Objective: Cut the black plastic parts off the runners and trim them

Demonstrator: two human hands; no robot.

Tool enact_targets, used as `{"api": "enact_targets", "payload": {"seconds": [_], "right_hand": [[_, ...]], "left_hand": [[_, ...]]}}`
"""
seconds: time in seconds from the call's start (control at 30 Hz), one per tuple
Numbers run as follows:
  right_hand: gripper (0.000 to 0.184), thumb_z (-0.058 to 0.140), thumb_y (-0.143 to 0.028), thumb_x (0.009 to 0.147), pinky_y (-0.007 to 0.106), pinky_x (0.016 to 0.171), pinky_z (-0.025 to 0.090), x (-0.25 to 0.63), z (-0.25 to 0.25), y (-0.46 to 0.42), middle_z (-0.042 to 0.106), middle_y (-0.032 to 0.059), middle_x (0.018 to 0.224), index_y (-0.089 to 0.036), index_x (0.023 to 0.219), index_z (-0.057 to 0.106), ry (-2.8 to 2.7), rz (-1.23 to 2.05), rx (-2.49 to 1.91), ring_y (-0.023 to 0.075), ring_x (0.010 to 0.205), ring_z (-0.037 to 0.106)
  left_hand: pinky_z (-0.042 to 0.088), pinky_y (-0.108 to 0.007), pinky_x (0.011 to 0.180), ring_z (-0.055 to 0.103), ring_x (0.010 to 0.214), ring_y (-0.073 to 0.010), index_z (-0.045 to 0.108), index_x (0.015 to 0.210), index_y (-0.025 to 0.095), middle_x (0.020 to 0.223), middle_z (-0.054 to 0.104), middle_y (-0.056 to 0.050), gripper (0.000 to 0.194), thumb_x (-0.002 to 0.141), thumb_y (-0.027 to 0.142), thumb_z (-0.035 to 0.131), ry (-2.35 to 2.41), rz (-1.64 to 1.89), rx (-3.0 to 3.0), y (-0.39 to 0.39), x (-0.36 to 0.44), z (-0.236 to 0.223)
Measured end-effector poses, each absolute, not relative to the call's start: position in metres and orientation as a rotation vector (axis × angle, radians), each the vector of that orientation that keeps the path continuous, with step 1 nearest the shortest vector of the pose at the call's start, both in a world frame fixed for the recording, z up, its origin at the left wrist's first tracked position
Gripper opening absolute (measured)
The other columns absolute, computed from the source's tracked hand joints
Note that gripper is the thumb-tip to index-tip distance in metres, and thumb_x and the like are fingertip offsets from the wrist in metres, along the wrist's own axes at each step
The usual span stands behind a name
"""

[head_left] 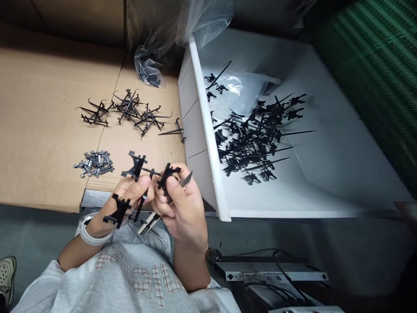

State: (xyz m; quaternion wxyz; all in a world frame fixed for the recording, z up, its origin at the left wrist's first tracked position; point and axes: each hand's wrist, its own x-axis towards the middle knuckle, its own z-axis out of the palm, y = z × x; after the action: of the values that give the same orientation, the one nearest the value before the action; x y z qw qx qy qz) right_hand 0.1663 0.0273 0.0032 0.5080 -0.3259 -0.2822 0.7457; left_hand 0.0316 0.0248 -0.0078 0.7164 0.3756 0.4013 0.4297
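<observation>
Low and left of the right grip (185, 213), plaid letters (159, 292) stand on the grey shirt (124, 289), too creased to make out; tiny marks on the knife handle (153, 221) in that grip are illegible.

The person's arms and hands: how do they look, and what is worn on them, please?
Both the left hand and right hand are without gloves. A white band circles the left wrist. Light grey sleeves leave the forearms bare.
</observation>
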Motion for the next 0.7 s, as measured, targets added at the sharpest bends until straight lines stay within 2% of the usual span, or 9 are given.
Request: {"api": "enact_targets", "payload": {"seconds": [0.13, 0.23, 0.3, 0.37, 0.47, 0.6, 0.7], "right_hand": [[0.04, 0.084, -0.054, 0.092, 0.017, 0.039, 0.022, 0.176, 0.002, 0.028, 0.049, -0.013, 0.061, -0.028, 0.093, 0.054, -0.701, 1.945, -0.698, 0.0018, 0.039, 0.018], [0.04, 0.085, -0.054, 0.091, 0.017, 0.039, 0.022, 0.184, 0.002, 0.03, 0.047, -0.0136, 0.059, -0.028, 0.092, 0.054, -0.726, 1.949, -0.726, 0.0019, 0.039, 0.017], [0.039, 0.085, -0.052, 0.09, 0.017, 0.04, 0.021, 0.187, 0.001, 0.032, 0.047, -0.0134, 0.059, -0.028, 0.093, 0.055, -0.728, 1.851, -0.814, 0.0024, 0.041, 0.018], [0.037, 0.084, -0.051, 0.091, 0.017, 0.041, 0.02, 0.188, 0.001, 0.035, 0.046, -0.0132, 0.06, -0.028, 0.095, 0.055, -0.739, 1.765, -0.891, 0.0032, 0.042, 0.021], [0.035, 0.081, -0.053, 0.091, 0.018, 0.041, 0.021, 0.186, -0.001, 0.04, 0.048, -0.0111, 0.062, -0.027, 0.096, 0.058, -0.783, 1.768, -0.926, 0.0045, 0.043, 0.026], [0.044, 0.088, -0.059, 0.084, 0.019, 0.04, 0.024, 0.183, -0.005, 0.041, 0.052, -0.0087, 0.062, -0.024, 0.095, 0.065, -0.846, 1.86, -0.917, 0.0059, 0.045, 0.033], [0.045, 0.092, -0.059, 0.081, 0.019, 0.041, 0.026, 0.184, -0.007, 0.038, 0.06, -0.0044, 0.067, -0.022, 0.091, 0.069, -0.946, 1.881, -0.887, 0.0069, 0.049, 0.038]], "left_hand": [[0.032, -0.035, 0.054, 0.022, 0.052, -0.0136, 0.02, 0.049, 0.025, 0.051, 0.021, 0.004, 0.081, 0.096, 0.073, 0.064, 0.689, 0.984, 0.748, 0.03, 0.035, -0.003], [0.031, -0.033, 0.054, 0.017, 0.053, -0.0137, 0.017, 0.049, 0.023, 0.052, 0.014, 0.005, 0.079, 0.103, 0.059, 0.062, 0.536, 0.985, 0.659, 0.033, 0.033, -0.001], [0.031, -0.032, 0.056, 0.02, 0.054, -0.0141, 0.024, 0.053, 0.022, 0.054, 0.019, 0.005, 0.072, 0.107, 0.057, 0.057, 0.536, 0.976, 0.714, 0.033, 0.026, -0.003], [0.032, -0.032, 0.058, 0.024, 0.055, -0.0138, 0.039, 0.06, 0.023, 0.057, 0.027, 0.005, 0.062, 0.11, 0.057, 0.051, 0.578, 0.892, 0.856, 0.032, 0.016, -0.006], [0.031, -0.031, 0.053, 0.032, 0.056, -0.0136, 0.06, 0.075, 0.023, 0.063, 0.045, 0.004, 0.05, 0.106, 0.062, 0.056, 0.685, 0.634, 1.046, 0.034, -0.001, -0.005], [0.043, -0.029, 0.06, 0.05, 0.066, -0.0162, 0.066, 0.074, 0.021, 0.069, 0.056, 0.0, 0.043, 0.098, 0.056, 0.072, 0.786, 0.531, 1.118, 0.039, -0.007, 0.002], [0.044, -0.029, 0.059, 0.05, 0.064, -0.0163, 0.067, 0.071, 0.021, 0.067, 0.056, 0.0, 0.044, 0.094, 0.058, 0.074, 0.911, 0.577, 1.083, 0.043, -0.003, 0.002]]}}
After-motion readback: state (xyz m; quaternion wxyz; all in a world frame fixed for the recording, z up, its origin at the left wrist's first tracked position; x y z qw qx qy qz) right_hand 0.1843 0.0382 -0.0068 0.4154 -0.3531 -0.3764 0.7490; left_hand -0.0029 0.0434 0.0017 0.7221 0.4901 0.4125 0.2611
